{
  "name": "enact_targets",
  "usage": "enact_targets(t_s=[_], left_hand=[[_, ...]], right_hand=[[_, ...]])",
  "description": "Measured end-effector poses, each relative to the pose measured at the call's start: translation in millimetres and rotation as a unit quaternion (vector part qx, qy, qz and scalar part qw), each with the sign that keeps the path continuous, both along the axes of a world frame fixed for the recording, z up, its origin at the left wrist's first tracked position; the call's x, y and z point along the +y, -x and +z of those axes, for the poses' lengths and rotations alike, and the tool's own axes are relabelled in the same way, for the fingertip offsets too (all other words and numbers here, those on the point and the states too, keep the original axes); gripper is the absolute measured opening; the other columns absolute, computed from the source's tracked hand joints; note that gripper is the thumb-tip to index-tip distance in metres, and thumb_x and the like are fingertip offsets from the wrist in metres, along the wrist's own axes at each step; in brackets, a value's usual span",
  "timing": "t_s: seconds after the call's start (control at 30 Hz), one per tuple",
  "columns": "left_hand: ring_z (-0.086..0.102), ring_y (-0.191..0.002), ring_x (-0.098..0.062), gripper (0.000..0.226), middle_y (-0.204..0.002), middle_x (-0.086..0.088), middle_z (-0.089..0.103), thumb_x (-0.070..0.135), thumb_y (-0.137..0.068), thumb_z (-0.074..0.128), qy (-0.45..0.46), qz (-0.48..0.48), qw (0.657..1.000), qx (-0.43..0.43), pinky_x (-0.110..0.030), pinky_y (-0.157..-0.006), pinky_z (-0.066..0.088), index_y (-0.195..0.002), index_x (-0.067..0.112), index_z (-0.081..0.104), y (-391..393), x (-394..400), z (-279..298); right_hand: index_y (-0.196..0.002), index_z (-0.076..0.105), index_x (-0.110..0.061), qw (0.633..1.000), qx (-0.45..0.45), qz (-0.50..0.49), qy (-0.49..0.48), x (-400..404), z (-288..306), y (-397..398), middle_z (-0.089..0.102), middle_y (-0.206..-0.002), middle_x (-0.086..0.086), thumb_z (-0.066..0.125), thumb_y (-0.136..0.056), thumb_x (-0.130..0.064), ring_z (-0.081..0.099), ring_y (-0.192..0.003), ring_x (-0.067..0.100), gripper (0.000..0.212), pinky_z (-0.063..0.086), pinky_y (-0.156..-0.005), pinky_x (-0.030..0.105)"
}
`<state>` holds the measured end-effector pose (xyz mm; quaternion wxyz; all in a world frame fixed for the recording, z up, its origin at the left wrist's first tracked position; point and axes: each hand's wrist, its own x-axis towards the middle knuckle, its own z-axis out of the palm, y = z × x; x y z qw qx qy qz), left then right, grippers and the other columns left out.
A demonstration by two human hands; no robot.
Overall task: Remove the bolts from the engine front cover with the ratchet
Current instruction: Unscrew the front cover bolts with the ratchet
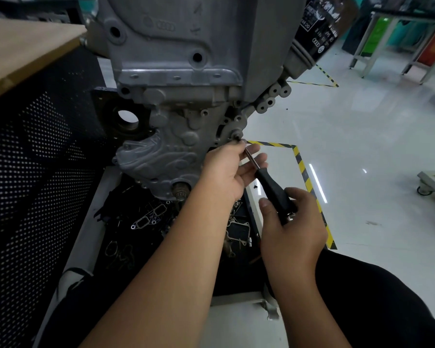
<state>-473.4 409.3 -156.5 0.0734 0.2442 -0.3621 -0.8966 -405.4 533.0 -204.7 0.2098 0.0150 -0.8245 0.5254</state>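
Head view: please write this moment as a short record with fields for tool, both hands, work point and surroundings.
tool: ratchet, black handle, head at the work point
right hand: grips the handle end
left hand: fingers steady the shaft near the head
work point: bolt on right edge of engine front cover
surroundings: oil filter upper right; loose gaskets in tray below

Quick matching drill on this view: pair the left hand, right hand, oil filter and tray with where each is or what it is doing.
1. left hand
2. right hand
3. oil filter
4. tray

a. under the engine, holding loose parts
b. top right, on the engine's side
c. grips the ratchet handle
d. fingers at the ratchet's head, by the cover

Pairs: 1-d, 2-c, 3-b, 4-a
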Motion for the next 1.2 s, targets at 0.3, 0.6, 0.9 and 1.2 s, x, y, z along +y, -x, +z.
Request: enact_targets(t_s=[0.3,0.6,0.9,1.2], left_hand=[[0.073,-0.079,-0.033,0.026,-0.095,-0.019,0.076,0.026,-0.108,0.044,0.03,-0.156,0.987,-0.007,-0.04,-0.073,0.062,-0.11,0.006,0.06,-35.7,23.5,-11.7],[0.074,-0.071,-0.03,0.007,-0.079,-0.016,0.074,0.004,-0.103,0.053,0.043,-0.116,0.992,0.015,-0.04,-0.065,0.064,-0.102,0.003,0.06,-39.6,29.9,-17.3],[0.074,-0.069,-0.033,0.013,-0.077,-0.018,0.073,0.009,-0.104,0.054,-0.016,-0.1,0.994,0.051,-0.043,-0.06,0.062,-0.1,-0.001,0.06,-43.9,30.6,-7.3],[0.072,-0.061,-0.023,0.015,-0.071,-0.01,0.068,0.016,-0.101,0.061,-0.025,-0.093,0.995,0.03,-0.036,-0.056,0.061,-0.093,0.004,0.062,-51.0,20.0,-1.7]], right_hand=[[-0.102,0.071,-0.009,0.999,-0.019,0.007,-0.044,-1.2,-1.6,1.2,0.064,-0.078,-0.004,0.069,-0.094,-0.035,0.057,-0.07,0.011,0.027,0.036,-0.063,0.002],[-0.116,0.067,-0.027,0.887,-0.22,0.138,0.382,3.1,-0.3,-18.7,0.077,-0.102,0.011,0.089,-0.073,-0.014,0.076,-0.095,0.03,0.05,0.061,-0.083,0.047],[-0.087,0.075,-0.016,0.971,0.153,-0.021,-0.181,45.5,-2.0,-6.2,0.069,-0.08,-0.004,0.08,-0.079,-0.001,0.057,-0.085,0.017,0.018,0.052,-0.08,0.044],[-0.084,0.078,-0.02,0.993,0.02,0.082,-0.086,34.6,-1.8,-14.0,0.072,-0.08,-0.005,0.078,-0.086,-0.009,0.067,-0.084,0.02,0.011,0.051,-0.074,0.038]])
